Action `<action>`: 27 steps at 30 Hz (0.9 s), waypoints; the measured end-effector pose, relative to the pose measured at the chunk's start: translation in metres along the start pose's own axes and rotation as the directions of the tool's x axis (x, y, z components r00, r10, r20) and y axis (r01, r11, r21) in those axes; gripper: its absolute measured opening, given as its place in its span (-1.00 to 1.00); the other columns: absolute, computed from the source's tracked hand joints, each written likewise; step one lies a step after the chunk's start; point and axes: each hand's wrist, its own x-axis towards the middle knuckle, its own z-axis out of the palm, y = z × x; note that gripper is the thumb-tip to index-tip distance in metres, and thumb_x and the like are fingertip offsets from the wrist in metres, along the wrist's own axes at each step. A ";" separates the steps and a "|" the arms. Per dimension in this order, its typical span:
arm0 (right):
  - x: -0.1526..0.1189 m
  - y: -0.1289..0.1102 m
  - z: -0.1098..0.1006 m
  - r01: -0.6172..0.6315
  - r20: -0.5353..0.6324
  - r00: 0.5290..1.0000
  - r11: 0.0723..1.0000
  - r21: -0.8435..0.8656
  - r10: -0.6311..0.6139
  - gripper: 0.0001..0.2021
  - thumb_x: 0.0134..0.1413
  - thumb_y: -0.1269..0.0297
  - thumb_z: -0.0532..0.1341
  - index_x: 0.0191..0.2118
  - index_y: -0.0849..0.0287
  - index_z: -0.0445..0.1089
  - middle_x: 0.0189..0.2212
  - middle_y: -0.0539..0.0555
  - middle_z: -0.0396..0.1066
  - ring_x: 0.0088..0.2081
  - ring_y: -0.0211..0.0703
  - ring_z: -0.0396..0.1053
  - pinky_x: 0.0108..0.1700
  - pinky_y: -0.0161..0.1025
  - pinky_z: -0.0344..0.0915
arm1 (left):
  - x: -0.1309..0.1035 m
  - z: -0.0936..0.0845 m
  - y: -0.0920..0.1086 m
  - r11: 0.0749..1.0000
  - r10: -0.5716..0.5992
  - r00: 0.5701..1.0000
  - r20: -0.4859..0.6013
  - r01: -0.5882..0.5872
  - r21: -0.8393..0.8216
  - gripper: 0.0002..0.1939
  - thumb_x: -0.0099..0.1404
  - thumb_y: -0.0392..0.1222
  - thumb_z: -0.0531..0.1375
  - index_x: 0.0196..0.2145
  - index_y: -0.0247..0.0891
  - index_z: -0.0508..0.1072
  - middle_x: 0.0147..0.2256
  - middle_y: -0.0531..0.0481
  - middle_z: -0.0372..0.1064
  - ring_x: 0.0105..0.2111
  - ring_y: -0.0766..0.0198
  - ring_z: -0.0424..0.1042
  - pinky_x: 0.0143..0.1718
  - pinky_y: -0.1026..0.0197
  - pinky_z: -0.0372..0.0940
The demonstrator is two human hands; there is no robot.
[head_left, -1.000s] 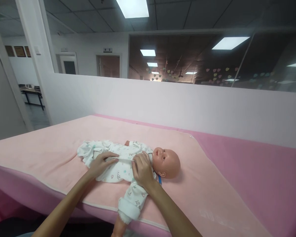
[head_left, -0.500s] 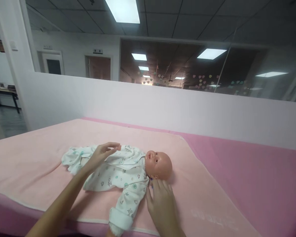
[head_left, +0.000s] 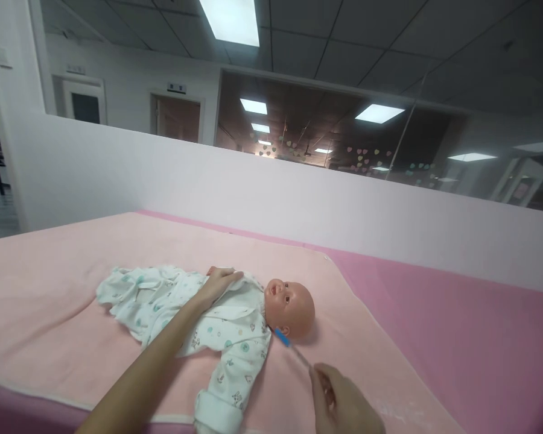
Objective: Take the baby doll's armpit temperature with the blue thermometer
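Note:
A baby doll [head_left: 289,306] in a white printed romper [head_left: 217,325] lies on its back on a light pink towel [head_left: 72,283], head to the right. My left hand [head_left: 219,283] rests flat on the doll's far shoulder and chest. My right hand [head_left: 339,395] is low in the picture, right of the doll, pinching one end of a thin stick with a blue tip [head_left: 289,345]. The blue tip sits just under the doll's neck, close to the near ear.
The towel covers a darker pink padded surface [head_left: 457,337] that runs to a low white partition wall [head_left: 298,199]. Glass above the wall shows a dim room with paper hearts. A doorway and a table stand at far left.
My right hand left the doll's chest, went to its neck, and has pulled back with the blue-tipped stick. My left hand moved from the belly to the far shoulder.

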 end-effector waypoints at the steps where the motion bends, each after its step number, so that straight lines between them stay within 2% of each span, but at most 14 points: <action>1: 0.015 -0.006 -0.005 0.043 0.009 0.999 0.998 0.052 -0.044 -0.79 0.16 0.25 -0.02 -0.41 0.05 0.30 -0.65 0.02 0.31 -0.60 -0.18 0.29 -0.56 -0.29 0.11 | 0.000 -0.001 0.000 0.997 -0.036 0.999 -0.017 0.034 -0.074 -0.61 0.00 0.12 0.19 -0.57 -0.33 0.40 -0.62 0.04 0.26 -0.57 0.28 0.26 -0.55 0.27 0.11; 2: 0.032 -0.013 -0.006 0.089 0.031 0.995 0.991 0.096 -0.093 -0.79 0.16 0.25 -0.02 -0.43 0.06 0.30 -0.63 0.02 0.32 -0.60 -0.19 0.28 -0.55 -0.29 0.12 | 0.000 -0.001 0.000 0.988 -0.064 0.998 -0.021 0.061 -0.140 -0.60 -0.02 0.12 0.20 -0.52 -0.35 0.42 -0.59 0.00 0.32 -0.53 0.25 0.30 -0.52 0.26 0.15; 4: 0.065 -0.029 0.006 0.167 0.086 0.980 0.978 0.126 -0.178 -0.75 0.17 0.28 -0.03 -0.49 0.09 0.28 -0.65 0.03 0.30 -0.60 -0.19 0.25 -0.56 -0.29 0.07 | -0.001 -0.001 0.001 0.966 -0.094 0.996 0.001 0.092 -0.240 -0.58 -0.03 0.11 0.22 -0.45 -0.37 0.45 -0.52 -0.06 0.39 -0.48 0.20 0.35 -0.46 0.23 0.20; 6: 0.094 -0.042 0.033 0.241 0.180 0.950 0.965 0.107 -0.257 -0.74 0.13 0.36 -0.02 -0.56 0.11 0.21 -0.66 0.05 0.27 -0.61 -0.20 0.22 -0.59 -0.29 0.00 | -0.002 -0.001 0.002 0.948 -0.105 0.994 0.027 0.108 -0.301 -0.59 -0.03 0.10 0.24 -0.42 -0.36 0.47 -0.50 -0.07 0.41 -0.46 0.19 0.38 -0.43 0.22 0.23; 8: 0.116 -0.053 0.068 0.258 0.270 0.924 0.963 0.080 -0.270 -0.79 0.09 0.40 0.04 -0.55 0.11 0.19 -0.68 0.03 0.23 -0.62 -0.20 0.20 -0.57 -0.30 -0.03 | -0.003 -0.001 0.004 0.938 -0.107 0.994 0.039 0.114 -0.329 -0.60 -0.02 0.09 0.24 -0.42 -0.36 0.47 -0.50 -0.06 0.42 -0.46 0.19 0.38 -0.42 0.22 0.23; 12: 0.141 -0.067 0.127 0.323 0.323 0.881 0.939 0.120 -0.344 -0.84 0.08 0.38 0.09 -0.50 0.10 0.22 -0.71 -0.03 0.20 -0.61 -0.23 0.21 -0.52 -0.30 0.02 | -0.003 0.001 0.006 0.956 -0.056 0.997 0.049 0.068 -0.284 -0.63 -0.02 0.09 0.23 -0.50 -0.34 0.44 -0.54 -0.03 0.38 -0.49 0.21 0.36 -0.44 0.22 0.21; 15: 0.151 -0.076 0.149 0.355 0.328 0.867 0.927 0.121 -0.375 -0.86 0.04 0.38 0.13 -0.51 0.13 0.26 -0.67 0.00 0.25 -0.54 -0.21 0.27 -0.48 -0.29 0.06 | -0.002 0.004 0.006 0.986 0.022 1.000 0.011 -0.020 -0.167 -0.65 -0.04 0.05 0.23 -0.66 -0.29 0.31 -0.64 0.06 0.25 -0.53 0.27 0.29 -0.47 0.24 0.18; 17: 0.154 -0.079 0.153 0.374 0.334 0.859 0.921 0.110 -0.388 -0.86 0.00 0.43 0.15 -0.54 0.15 0.27 -0.63 0.04 0.29 -0.48 -0.17 0.30 -0.45 -0.28 0.09 | 0.000 0.004 0.004 0.989 0.053 0.997 -0.056 -0.060 -0.138 -0.66 -0.02 0.03 0.21 -0.67 -0.28 0.26 -0.65 0.09 0.19 -0.55 0.32 0.25 -0.48 0.27 0.17; 19: 0.154 -0.079 0.147 0.394 0.339 0.851 0.914 0.094 -0.402 -0.86 -0.08 0.48 0.18 -0.57 0.17 0.27 -0.58 0.09 0.33 -0.42 -0.14 0.31 -0.41 -0.26 0.10 | 0.005 0.001 0.003 0.983 0.000 0.991 -0.131 -0.024 -0.183 -0.70 0.03 0.04 0.17 -0.54 -0.27 0.31 -0.58 0.09 0.23 -0.57 0.36 0.25 -0.52 0.29 0.17; 21: 0.151 -0.075 0.134 0.466 0.350 0.812 0.880 0.095 -0.467 -0.84 -0.14 0.52 0.18 -0.60 0.17 0.26 -0.53 0.11 0.34 -0.38 -0.12 0.30 -0.37 -0.23 0.11 | 0.013 -0.006 0.002 0.978 -0.099 0.972 -0.215 0.055 -0.202 -0.66 0.08 0.08 0.10 -0.36 -0.27 0.32 -0.47 0.04 0.29 -0.58 0.36 0.28 -0.56 0.29 0.18; 22: 0.149 -0.072 0.127 0.517 0.357 0.778 0.850 0.104 -0.517 -0.83 -0.15 0.53 0.18 -0.61 0.16 0.25 -0.52 0.10 0.34 -0.38 -0.12 0.29 -0.34 -0.22 0.12 | 0.018 -0.010 0.002 0.984 -0.124 0.959 -0.256 0.085 -0.157 -0.63 0.10 0.09 0.06 -0.29 -0.28 0.30 -0.42 0.00 0.32 -0.55 0.33 0.31 -0.56 0.28 0.20; 24: 0.141 -0.064 0.112 0.619 0.373 0.694 0.775 0.128 -0.616 -0.82 -0.15 0.53 0.16 -0.63 0.16 0.23 -0.55 0.07 0.32 -0.41 -0.14 0.27 -0.30 -0.19 0.11 | 0.032 -0.016 0.003 0.988 -0.048 0.952 -0.301 0.089 0.123 -0.60 0.16 0.07 -0.02 -0.22 -0.29 0.29 -0.31 -0.10 0.35 -0.43 0.25 0.38 -0.48 0.24 0.25; 26: 0.130 -0.055 0.102 0.674 0.377 0.641 0.725 0.139 -0.668 -0.82 -0.15 0.53 0.14 -0.63 0.15 0.23 -0.59 0.03 0.31 -0.46 -0.16 0.24 -0.23 -0.14 0.11 | 0.046 -0.018 0.004 0.859 0.080 0.972 -0.220 0.045 0.510 -0.60 0.19 0.03 -0.07 -0.18 -0.29 0.32 -0.22 -0.17 0.37 -0.28 0.16 0.39 -0.32 0.17 0.27; 27: 0.123 -0.052 0.099 0.683 0.377 0.632 0.717 0.140 -0.676 -0.82 -0.14 0.52 0.14 -0.63 0.16 0.23 -0.61 0.02 0.30 -0.48 -0.17 0.23 -0.20 -0.11 0.10 | 0.053 -0.016 0.004 0.792 0.107 0.979 -0.176 0.023 0.611 -0.61 0.18 0.02 -0.06 -0.19 -0.29 0.34 -0.18 -0.19 0.37 -0.20 0.11 0.37 -0.23 0.13 0.24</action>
